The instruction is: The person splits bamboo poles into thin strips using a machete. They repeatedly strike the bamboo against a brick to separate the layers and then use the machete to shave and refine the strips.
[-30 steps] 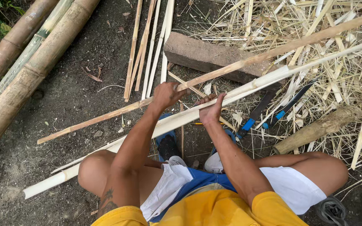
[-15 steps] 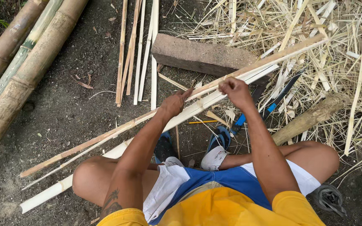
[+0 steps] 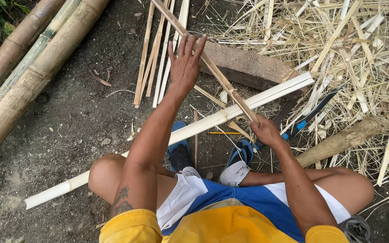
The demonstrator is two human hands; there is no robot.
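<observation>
Bamboo strip [image 3: 203, 56] swung upright, right hand [image 3: 264, 131] pinching (flat, splintery), left hand [image 3: 184, 63] spread

Bare dirt [image 3: 82, 112] left passable; straw pile [image 3: 352, 49] right probably blocks reach.

Right hand [image 3: 265, 131] grips thin bamboo strip [image 3: 203, 56] at its lower end; left hand [image 3: 185, 63] open, fingers spread against it. Split bamboo slat [image 3: 203, 123] lies below (on dirt).

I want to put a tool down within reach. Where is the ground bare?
Bare dirt lies between the thick bamboo poles and the thin strips. To the right, the split-bamboo scrap pile is crowded.
</observation>
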